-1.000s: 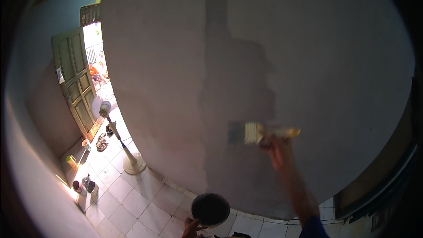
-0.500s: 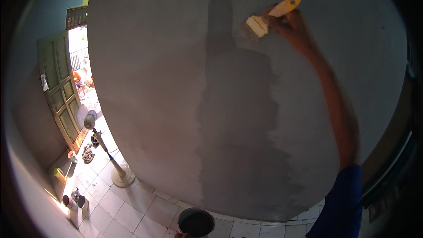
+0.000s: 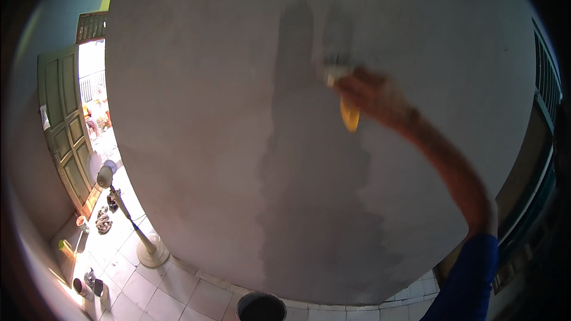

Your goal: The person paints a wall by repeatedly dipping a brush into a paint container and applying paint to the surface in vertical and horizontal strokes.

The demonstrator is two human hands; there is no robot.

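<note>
Clearly, right hand [image 3: 372, 96] pinching a yellow-handled brush [image 3: 350, 117] | left hand's grip: can't tell from where I stand | brush above and right of the bucket [image 3: 262, 294], bristles at the wall [image 3: 202, 142] | dark patch [image 3: 315, 202] above the bucket | standing fan [image 3: 152, 254] left of it

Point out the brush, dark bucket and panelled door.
Brush [image 3: 350, 116], head view: yellow handle, below the hand.
Dark bucket [image 3: 262, 293], head view: far rim.
Panelled door [image 3: 64, 123], head view: middle of its face.
</note>
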